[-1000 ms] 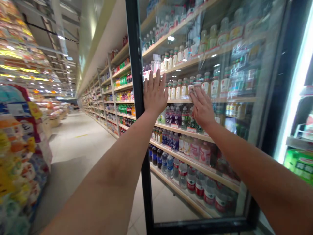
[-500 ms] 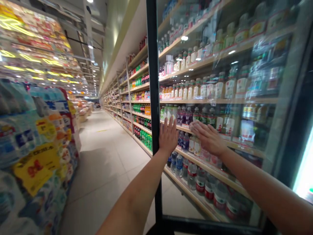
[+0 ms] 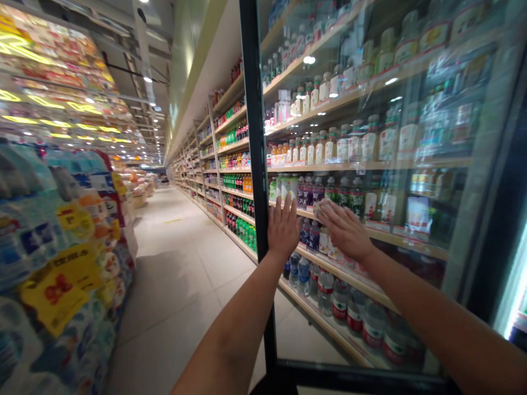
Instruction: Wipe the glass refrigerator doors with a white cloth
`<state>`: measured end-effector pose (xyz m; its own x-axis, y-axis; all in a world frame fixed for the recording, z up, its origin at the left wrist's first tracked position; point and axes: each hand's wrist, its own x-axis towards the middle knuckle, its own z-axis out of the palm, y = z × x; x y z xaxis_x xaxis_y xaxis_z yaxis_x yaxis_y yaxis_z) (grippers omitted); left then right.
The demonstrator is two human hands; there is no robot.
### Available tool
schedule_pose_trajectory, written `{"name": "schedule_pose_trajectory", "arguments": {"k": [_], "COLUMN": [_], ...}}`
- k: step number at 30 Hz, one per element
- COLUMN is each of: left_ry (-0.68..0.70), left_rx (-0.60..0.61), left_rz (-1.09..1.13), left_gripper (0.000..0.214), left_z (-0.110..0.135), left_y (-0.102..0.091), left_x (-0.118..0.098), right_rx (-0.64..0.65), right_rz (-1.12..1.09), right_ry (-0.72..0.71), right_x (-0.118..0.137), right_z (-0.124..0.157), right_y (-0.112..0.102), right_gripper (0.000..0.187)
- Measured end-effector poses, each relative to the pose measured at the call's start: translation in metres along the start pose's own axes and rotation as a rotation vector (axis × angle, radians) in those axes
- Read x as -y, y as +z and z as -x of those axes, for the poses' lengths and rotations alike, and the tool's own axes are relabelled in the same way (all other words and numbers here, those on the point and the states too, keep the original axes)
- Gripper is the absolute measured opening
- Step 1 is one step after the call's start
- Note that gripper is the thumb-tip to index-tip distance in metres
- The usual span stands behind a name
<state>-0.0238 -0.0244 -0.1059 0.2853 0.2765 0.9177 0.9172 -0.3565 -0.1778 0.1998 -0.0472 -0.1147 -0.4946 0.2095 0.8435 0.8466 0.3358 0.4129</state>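
A glass door [image 3: 395, 307] in a black frame [image 3: 256, 142] stands in front of me. My left hand [image 3: 283, 227] lies flat on the glass beside the frame's left upright, fingers stretched upward and holding nothing. To its right, my right hand [image 3: 346, 230] presses a crumpled whitish cloth [image 3: 322, 208] against the pane with its fingertips. Part of the cloth is hidden under the fingers; whether it is fabric or paper I cannot tell. Through the glass show shelves of bottled drinks [image 3: 331, 145].
Long shelves of bottles [image 3: 236, 181] run along the wall beyond the door. A tiled aisle floor [image 3: 177, 274] lies to the left. Stacked wrapped packs [image 3: 24, 230] with a yellow price sign [image 3: 61, 288] line its left side. A bright lit strip [image 3: 513, 307] shows at the right edge.
My right hand has slid slightly left with the cloth, closer to my left hand. My left hand stays on the glass by the frame. The view has shifted a little.
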Motion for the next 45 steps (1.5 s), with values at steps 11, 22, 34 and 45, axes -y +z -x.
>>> {"name": "schedule_pose_trajectory", "arguments": {"k": [11, 22, 34, 45], "left_ry": [-0.027, -0.011, 0.045, 0.035], "left_rx": [-0.044, -0.035, -0.129, -0.11], "left_rz": [0.142, 0.127, 0.055, 0.059], "left_gripper": [0.059, 0.055, 0.056, 0.058], "left_z": [-0.005, -0.005, -0.001, 0.0], "left_y": [0.005, 0.003, 0.012, 0.01], "left_x": [0.002, 0.003, 0.005, 0.004], "right_rx": [0.15, 0.121, -0.114, -0.204], "right_rz": [-0.04, 0.041, 0.101, 0.104], "right_ry": [-0.077, 0.017, 0.089, 0.154], "right_x": [0.008, -0.01, -0.01, -0.015], "right_z": [0.014, 0.05, 0.06, 0.059], "right_y": [0.002, -0.004, 0.004, 0.003], "right_gripper": [0.063, 0.059, 0.074, 0.072]}}
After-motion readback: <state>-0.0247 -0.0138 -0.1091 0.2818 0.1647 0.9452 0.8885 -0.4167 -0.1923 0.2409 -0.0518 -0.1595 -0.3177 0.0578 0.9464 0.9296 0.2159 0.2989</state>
